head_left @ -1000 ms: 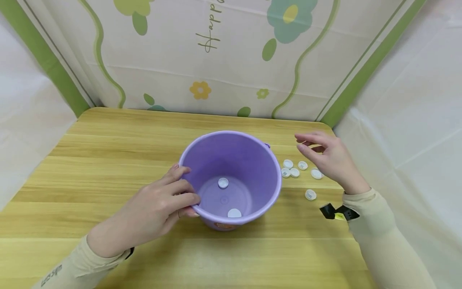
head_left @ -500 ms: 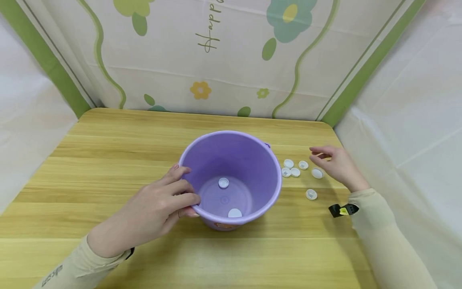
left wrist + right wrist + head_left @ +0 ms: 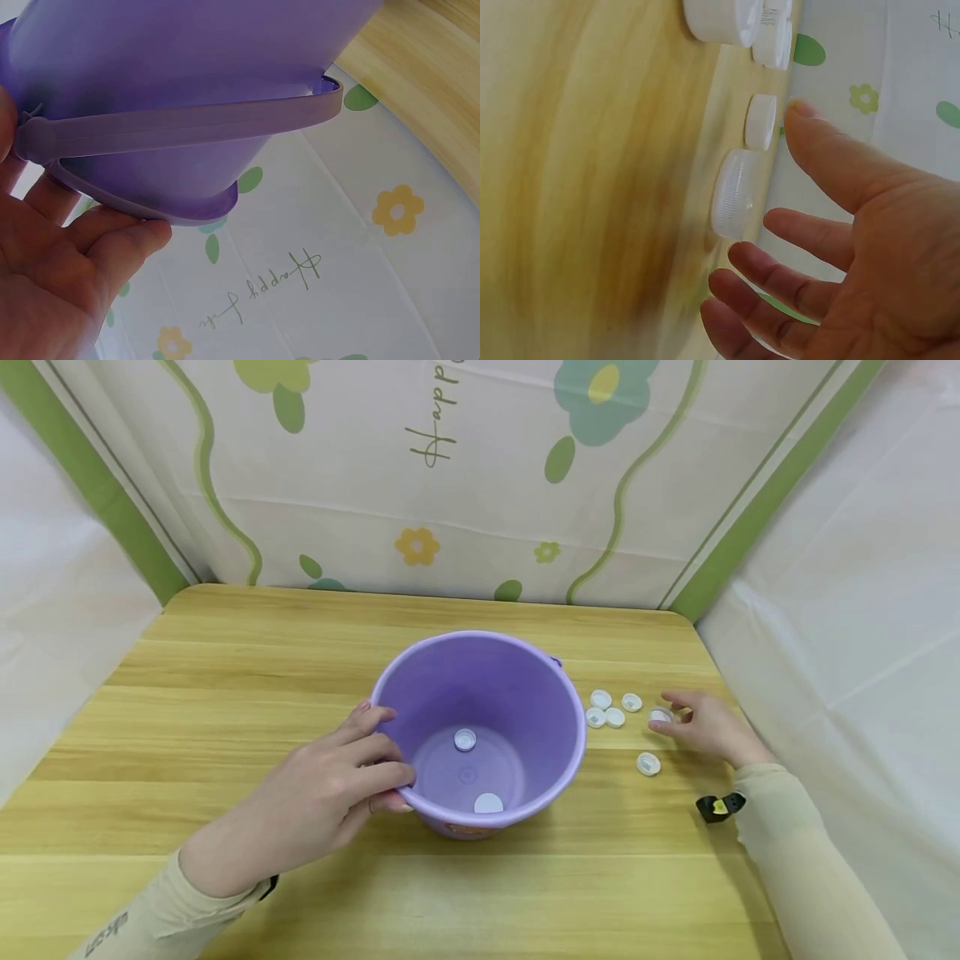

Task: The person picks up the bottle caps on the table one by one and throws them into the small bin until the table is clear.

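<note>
A purple bucket [image 3: 480,689] stands upright on the wooden table, its rim gripped on the left side by my left hand [image 3: 322,785]. From below, the left wrist view shows that hand [image 3: 67,277] with its fingers at the rim of the bucket [image 3: 172,60]. One white cap [image 3: 465,740] and a white disc [image 3: 488,803] lie inside, on the bottom. To the right, my right hand [image 3: 708,727] has its thumb and fingers spread around a white cap [image 3: 660,715]. In the right wrist view the hand [image 3: 885,262] is open beside the ridged cap [image 3: 736,195], a gap between them.
Several white caps lie right of the bucket: a close group [image 3: 601,699], one [image 3: 632,702] just beside it and one [image 3: 648,764] nearer the front. The bucket's handle [image 3: 187,127] shows in the left wrist view. A patterned curtain [image 3: 480,485] hangs behind the table.
My right hand has moved down and to the right, from above the caps to the one at the right. The left hand and the bucket have stayed in place.
</note>
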### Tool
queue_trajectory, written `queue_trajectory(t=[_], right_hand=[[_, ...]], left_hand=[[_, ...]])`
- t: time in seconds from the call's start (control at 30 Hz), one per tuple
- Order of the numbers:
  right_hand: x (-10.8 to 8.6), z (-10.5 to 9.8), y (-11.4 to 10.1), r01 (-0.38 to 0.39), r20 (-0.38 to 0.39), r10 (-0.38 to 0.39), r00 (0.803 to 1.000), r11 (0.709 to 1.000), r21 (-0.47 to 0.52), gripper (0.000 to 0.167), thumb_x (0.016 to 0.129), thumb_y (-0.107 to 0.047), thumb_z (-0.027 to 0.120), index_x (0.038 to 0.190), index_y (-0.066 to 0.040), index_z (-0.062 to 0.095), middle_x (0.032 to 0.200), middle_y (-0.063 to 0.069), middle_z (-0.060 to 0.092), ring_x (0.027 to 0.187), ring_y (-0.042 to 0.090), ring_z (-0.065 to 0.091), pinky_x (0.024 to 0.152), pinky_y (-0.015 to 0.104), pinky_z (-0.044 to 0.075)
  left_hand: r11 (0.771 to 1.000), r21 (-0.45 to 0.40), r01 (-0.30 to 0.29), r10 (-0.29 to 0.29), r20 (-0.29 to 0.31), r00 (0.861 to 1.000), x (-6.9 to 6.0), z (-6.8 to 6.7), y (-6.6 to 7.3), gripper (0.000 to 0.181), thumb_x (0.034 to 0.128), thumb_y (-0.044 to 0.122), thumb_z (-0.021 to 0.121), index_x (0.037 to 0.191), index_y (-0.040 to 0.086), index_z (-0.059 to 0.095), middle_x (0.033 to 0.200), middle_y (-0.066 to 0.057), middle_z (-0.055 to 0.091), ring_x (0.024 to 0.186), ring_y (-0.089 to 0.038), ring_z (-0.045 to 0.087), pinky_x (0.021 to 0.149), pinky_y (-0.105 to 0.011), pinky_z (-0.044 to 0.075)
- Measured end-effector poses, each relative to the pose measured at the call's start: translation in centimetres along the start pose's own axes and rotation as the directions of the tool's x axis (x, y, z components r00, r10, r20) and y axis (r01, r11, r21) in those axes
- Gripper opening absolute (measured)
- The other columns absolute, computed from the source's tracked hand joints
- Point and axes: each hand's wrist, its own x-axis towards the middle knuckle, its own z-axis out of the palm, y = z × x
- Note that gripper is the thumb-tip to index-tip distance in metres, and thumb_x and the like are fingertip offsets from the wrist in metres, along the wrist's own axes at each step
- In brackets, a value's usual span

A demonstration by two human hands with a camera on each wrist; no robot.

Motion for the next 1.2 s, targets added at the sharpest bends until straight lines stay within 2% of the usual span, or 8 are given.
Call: queue_trajectory(t=[0.13,0.33,0.43,0.67,0.8,1.0,1.2], right_hand=[[0.0,0.3,0.2,0.013,-0.005,-0.013,1.000,1.000,-0.014,0.077,0.089,-0.044,0.074,0.139,0.009,0.048,0.123,0.031,0.057,0.100,0.038,0.059,0.081,0.049,0.052],[0.0,0.5,0.1,0.022,-0.006,-0.023,1.000,0.999,-0.035,0.078,0.088,-0.044,0.075,0.139,0.009,0.049,0.128,0.033,0.055,0.101,0.038,0.059,0.084,0.053,0.051],[0.0,0.6,0.1,0.034,-0.009,-0.034,0.999,0.998,-0.054,0.076,0.087,-0.044,0.076,0.137,0.008,0.051,0.127,0.032,0.056,0.098,0.036,0.059,0.082,0.051,0.051],[0.0,0.9,0.2,0.039,-0.030,-0.041,0.999,0.996,-0.083,0.060,0.090,-0.032,0.074,0.134,0.006,0.056,0.120,0.029,0.058,0.092,0.033,0.057,0.077,0.047,0.050],[-0.1,1.1,0.4,0.023,-0.049,-0.027,0.998,0.997,-0.077,0.051,0.092,-0.026,0.072,0.130,0.005,0.059,0.117,0.028,0.060,0.095,0.035,0.058,0.081,0.051,0.050],[0.0,1.1,0.3,-0.017,-0.045,0.016,0.999,0.999,-0.034,0.052,0.092,-0.028,0.073,0.128,0.007,0.059,0.114,0.025,0.062,0.099,0.036,0.059,0.086,0.054,0.049],[0.3,1.3,0.0,-0.033,-0.056,0.030,0.998,0.998,-0.059,0.052,0.091,-0.028,0.074,0.126,0.008,0.060,0.114,0.027,0.063,0.106,0.040,0.058,0.093,0.059,0.046]], left_hand=[[1.000,-0.002,0.004,-0.004,0.002,1.000,0.0,0.0,0.0,0.041,0.1035,0.044,0.042,0.095,0.014,0.069,0.093,0.002,0.063,0.121,-0.037,0.055,0.112,-0.057,0.034],[1.000,-0.001,-0.010,0.010,-0.027,1.000,0.0,0.0,0.0,0.042,0.1044,0.043,0.041,0.094,0.013,0.069,0.092,0.001,0.064,0.118,-0.037,0.058,0.110,-0.058,0.037],[1.000,0.002,-0.022,0.022,-0.044,0.999,0.1,0.1,0.0,0.042,0.1047,0.042,0.042,0.094,0.013,0.069,0.091,0.001,0.064,0.115,-0.038,0.059,0.108,-0.059,0.040],[1.000,-0.001,-0.016,0.016,-0.036,0.999,0.0,0.1,0.0,0.041,0.1044,0.042,0.042,0.094,0.013,0.069,0.092,0.001,0.063,0.117,-0.038,0.058,0.109,-0.059,0.038],[1.000,-0.004,-0.019,0.019,-0.030,0.999,0.1,0.1,0.0,0.040,0.1043,0.042,0.043,0.094,0.013,0.069,0.092,0.001,0.063,0.118,-0.037,0.057,0.110,-0.058,0.038],[0.999,-0.010,-0.035,0.034,-0.044,0.998,0.2,0.2,0.0,0.040,0.1046,0.041,0.043,0.094,0.012,0.069,0.092,0.002,0.063,0.116,-0.035,0.056,0.109,-0.059,0.038],[1.000,-0.007,-0.028,0.028,-0.051,0.998,0.1,0.2,0.0,0.040,0.1044,0.042,0.043,0.093,0.012,0.069,0.091,0.001,0.063,0.116,-0.036,0.057,0.109,-0.058,0.039]])
